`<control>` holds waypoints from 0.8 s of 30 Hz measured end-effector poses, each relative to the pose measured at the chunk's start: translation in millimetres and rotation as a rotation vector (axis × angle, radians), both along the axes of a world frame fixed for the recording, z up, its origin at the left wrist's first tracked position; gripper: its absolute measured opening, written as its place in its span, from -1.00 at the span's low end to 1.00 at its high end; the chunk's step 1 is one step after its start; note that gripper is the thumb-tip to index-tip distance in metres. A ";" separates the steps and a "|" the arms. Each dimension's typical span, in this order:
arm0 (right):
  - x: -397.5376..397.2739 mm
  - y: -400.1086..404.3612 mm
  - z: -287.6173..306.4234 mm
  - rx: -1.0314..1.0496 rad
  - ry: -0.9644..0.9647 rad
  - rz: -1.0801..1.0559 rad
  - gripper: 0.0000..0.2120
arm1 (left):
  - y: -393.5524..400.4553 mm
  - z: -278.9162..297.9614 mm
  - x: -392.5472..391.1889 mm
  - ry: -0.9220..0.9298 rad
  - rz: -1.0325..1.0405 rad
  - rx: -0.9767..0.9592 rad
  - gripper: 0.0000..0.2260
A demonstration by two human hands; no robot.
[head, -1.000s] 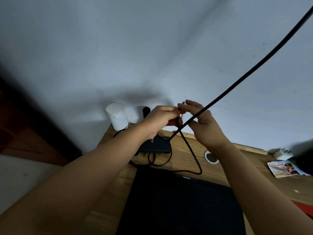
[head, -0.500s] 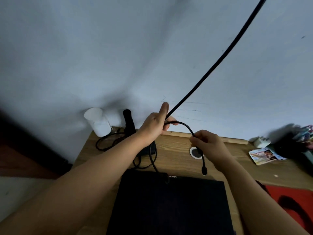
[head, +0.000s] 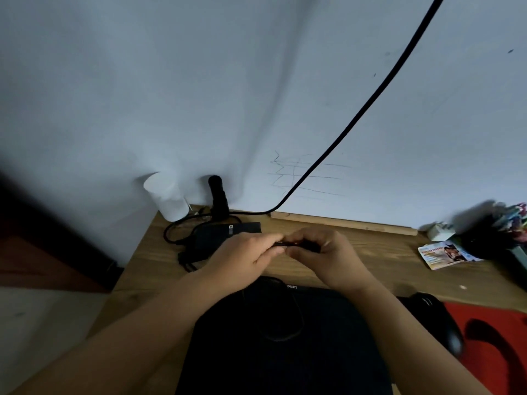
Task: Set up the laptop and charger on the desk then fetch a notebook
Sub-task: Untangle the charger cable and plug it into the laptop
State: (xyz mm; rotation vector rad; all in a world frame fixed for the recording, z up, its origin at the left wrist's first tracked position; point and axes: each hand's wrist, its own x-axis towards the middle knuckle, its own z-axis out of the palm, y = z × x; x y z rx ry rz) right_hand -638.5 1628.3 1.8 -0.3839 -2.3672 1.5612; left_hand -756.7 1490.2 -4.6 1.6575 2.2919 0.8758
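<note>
Hands (head: 248,256) (head: 332,256) have dropped together, pinching cable end (head: 295,244) above laptop (head: 285,337).

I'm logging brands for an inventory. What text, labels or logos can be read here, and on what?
"Leno…" upside down, rest hidden by the right hand: closed laptop lid edge.
Label on the charger brick: too small to read.
Printed card at right: blurred, unreadable.
Pencil scribbles on the wall: no words.

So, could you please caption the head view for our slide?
Both hands hold the charger cable's end above the closed laptop.
</note>
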 end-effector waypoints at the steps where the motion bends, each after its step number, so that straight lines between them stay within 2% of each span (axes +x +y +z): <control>1: -0.7 -1.7 -0.6 0.011 -0.046 0.013 -0.80 | -10.3 -1.2 -4.7 0.014 0.029 -0.003 -0.77; 5: 1.5 -1.7 -11.5 0.012 -0.230 0.047 -0.92 | -58.7 -10.0 -28.3 -0.137 0.164 -0.005 -0.80; 8: 3.9 -6.3 -21.1 -0.277 -0.259 0.081 -0.90 | -96.4 -25.3 -46.9 -0.188 0.303 0.013 -0.84; 12: -5.4 -24.5 -36.5 -0.555 -0.234 0.016 -0.93 | -136.6 -53.7 -63.2 -0.233 0.386 -0.125 -0.82; 18: -28.0 -63.3 -63.1 -0.571 -0.314 -0.026 -0.93 | -133.7 -81.8 -37.6 -0.371 0.396 -0.176 -0.65; 24: -40.5 -86.2 -84.5 -0.601 -0.351 -0.035 -0.88 | -98.2 -84.1 -9.4 -0.409 0.334 -0.118 -0.72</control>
